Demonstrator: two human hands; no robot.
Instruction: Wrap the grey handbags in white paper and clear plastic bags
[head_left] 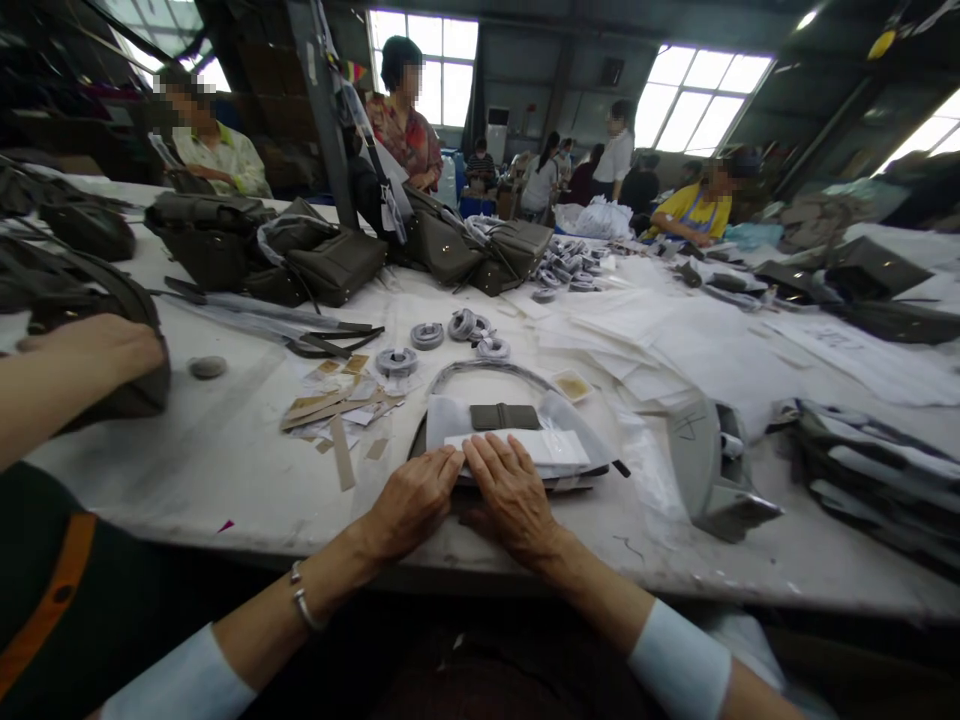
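Just below the frame's centre, the left hand [416,500] and right hand [516,492] rest their fingers on a white packet [556,448]; whether they grasp it, I cannot tell.

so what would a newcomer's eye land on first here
Probably the left hand and right hand, close together at a white bundle near the front edge of the table. Next, perhaps, the dark bags heaped behind, to the left, and the grey coils lying between.
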